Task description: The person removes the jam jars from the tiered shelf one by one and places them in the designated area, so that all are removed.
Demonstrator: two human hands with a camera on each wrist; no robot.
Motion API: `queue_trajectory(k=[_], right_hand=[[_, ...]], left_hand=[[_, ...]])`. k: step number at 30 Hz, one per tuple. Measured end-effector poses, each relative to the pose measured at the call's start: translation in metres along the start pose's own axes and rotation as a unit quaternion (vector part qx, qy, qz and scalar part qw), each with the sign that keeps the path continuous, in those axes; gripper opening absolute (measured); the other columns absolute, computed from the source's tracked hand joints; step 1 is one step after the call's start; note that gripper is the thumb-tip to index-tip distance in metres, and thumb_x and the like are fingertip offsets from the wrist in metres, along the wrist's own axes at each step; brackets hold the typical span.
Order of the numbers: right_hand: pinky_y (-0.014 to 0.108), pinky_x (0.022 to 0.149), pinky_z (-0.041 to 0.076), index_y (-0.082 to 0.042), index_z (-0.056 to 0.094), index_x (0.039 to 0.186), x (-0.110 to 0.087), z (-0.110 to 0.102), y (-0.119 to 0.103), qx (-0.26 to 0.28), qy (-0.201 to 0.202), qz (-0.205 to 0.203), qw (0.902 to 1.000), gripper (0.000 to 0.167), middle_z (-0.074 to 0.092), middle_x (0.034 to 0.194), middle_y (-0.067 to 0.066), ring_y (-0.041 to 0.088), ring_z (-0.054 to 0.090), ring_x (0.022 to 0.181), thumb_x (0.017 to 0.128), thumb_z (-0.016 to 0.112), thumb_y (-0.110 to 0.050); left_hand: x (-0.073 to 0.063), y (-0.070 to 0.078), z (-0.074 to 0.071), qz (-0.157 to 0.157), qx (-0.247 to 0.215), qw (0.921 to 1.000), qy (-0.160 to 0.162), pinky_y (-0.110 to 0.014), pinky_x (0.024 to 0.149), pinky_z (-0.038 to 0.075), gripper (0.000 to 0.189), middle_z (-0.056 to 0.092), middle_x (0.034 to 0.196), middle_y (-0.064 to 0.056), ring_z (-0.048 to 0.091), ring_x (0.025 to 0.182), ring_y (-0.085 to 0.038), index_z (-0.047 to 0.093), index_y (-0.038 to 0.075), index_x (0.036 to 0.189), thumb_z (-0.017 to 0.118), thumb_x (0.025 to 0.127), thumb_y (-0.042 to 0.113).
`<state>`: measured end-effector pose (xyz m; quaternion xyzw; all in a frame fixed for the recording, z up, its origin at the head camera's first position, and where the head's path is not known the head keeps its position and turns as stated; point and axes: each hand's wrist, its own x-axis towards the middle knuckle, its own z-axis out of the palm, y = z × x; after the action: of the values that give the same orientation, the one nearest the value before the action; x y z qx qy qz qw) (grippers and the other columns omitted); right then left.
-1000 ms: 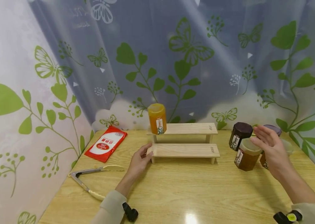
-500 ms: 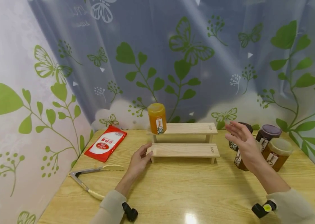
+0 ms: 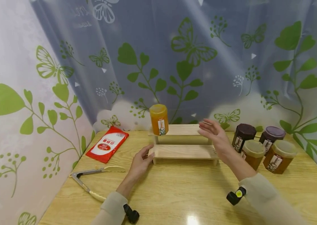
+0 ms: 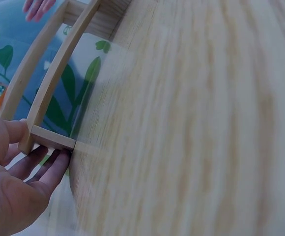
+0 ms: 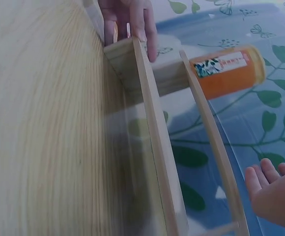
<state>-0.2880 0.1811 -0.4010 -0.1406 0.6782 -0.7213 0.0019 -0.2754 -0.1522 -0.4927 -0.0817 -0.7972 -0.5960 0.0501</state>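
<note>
A two-tier wooden shelf (image 3: 185, 151) stands on the table. On the left end of its upper tier sits a jar (image 3: 159, 120) with orange contents and a yellow lid. My left hand (image 3: 141, 161) holds the lower tier's left end. In the left wrist view its thumb lies at the board edge, and its fingers reach behind the shelf leg (image 4: 54, 138). My right hand (image 3: 216, 137), fingers extended and holding nothing, overlaps the upper tier's right end in the head view. The right wrist view has this hand (image 5: 275, 194) beside the upper board.
To the right stand two dark-lidded jars (image 3: 244, 136) and two amber jars (image 3: 280, 156), grouped closely. A red and white packet (image 3: 108, 144) lies at the back left. Spread tongs (image 3: 83, 181) rest in front of it on the wooden table (image 3: 175, 187). A patterned curtain hangs behind.
My right hand has moved left from over the jars to the shelf's upper tier, with its fingers still extended. My left hand stays at the shelf's left end.
</note>
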Motion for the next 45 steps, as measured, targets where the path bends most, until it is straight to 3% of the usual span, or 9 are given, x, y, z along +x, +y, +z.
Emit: queue_trajectory(k=[6, 16, 27, 37, 41, 45], right_hand=[[0.026, 0.111, 0.043, -0.002, 0.031, 0.159, 0.019, 0.024, 0.005, 0.024, -0.015, -0.008, 0.9995, 0.062, 0.039, 0.16, 0.022, 0.036, 0.036, 0.148, 0.105, 0.061, -0.01], [0.051, 0.124, 0.029, 0.0, 0.028, 0.16, 0.038, 0.053, 0.012, 0.033, -0.03, 0.005, 0.999, 0.068, 0.037, 0.162, 0.023, 0.036, 0.035, 0.151, 0.103, 0.064, -0.007], [0.055, 0.123, 0.03, -0.009, 0.032, 0.161, 0.062, 0.092, 0.008, -0.007, -0.041, 0.011, 0.9991, 0.076, 0.04, 0.162, 0.016, 0.033, 0.037, 0.15, 0.098, 0.073, -0.019], [0.055, 0.112, 0.043, -0.014, 0.034, 0.16, 0.08, 0.119, 0.01, -0.022, -0.021, 0.015, 0.9994, 0.081, 0.049, 0.153, 0.014, 0.034, 0.049, 0.137, 0.093, 0.08, -0.016], [0.055, 0.11, 0.046, -0.012, 0.034, 0.159, 0.082, 0.127, 0.01, -0.031, -0.009, 0.016, 0.9993, 0.08, 0.05, 0.15, 0.016, 0.035, 0.051, 0.135, 0.093, 0.08, -0.016], [0.055, 0.108, 0.048, -0.012, 0.038, 0.157, 0.083, 0.131, 0.01, -0.043, -0.001, 0.013, 0.999, 0.076, 0.052, 0.148, 0.016, 0.035, 0.052, 0.133, 0.093, 0.08, -0.016]], left_hand=[[0.0, 0.0, -0.001, -0.002, -0.006, 1.0, 0.002, -0.052, 0.117, 0.041, 0.045, 0.052, 0.155, -0.016, 0.048, 0.143, -0.035, 0.056, 0.006, 0.149, 0.063, 0.105, 0.01], [0.0, -0.001, -0.001, 0.0, -0.005, 1.0, -0.004, -0.052, 0.115, 0.043, 0.046, 0.053, 0.154, -0.016, 0.051, 0.139, -0.035, 0.055, 0.007, 0.15, 0.063, 0.105, 0.012], [0.0, -0.002, -0.001, 0.004, -0.007, 1.0, -0.002, -0.053, 0.115, 0.042, 0.046, 0.054, 0.153, -0.015, 0.051, 0.139, -0.036, 0.056, 0.007, 0.149, 0.064, 0.105, 0.013], [0.001, -0.001, 0.002, 0.014, -0.013, 0.9998, -0.008, -0.054, 0.117, 0.04, 0.047, 0.054, 0.154, -0.013, 0.048, 0.142, -0.035, 0.056, 0.006, 0.149, 0.065, 0.104, 0.014], [-0.004, 0.011, 0.001, 0.013, -0.014, 0.9998, -0.007, -0.058, 0.117, 0.039, 0.046, 0.052, 0.154, -0.019, 0.046, 0.143, -0.04, 0.054, 0.0, 0.149, 0.063, 0.104, 0.009], [-0.003, 0.007, -0.001, 0.01, -0.006, 0.9999, -0.002, -0.058, 0.117, 0.038, 0.046, 0.052, 0.155, -0.018, 0.045, 0.144, -0.04, 0.054, 0.001, 0.149, 0.063, 0.104, 0.009]])
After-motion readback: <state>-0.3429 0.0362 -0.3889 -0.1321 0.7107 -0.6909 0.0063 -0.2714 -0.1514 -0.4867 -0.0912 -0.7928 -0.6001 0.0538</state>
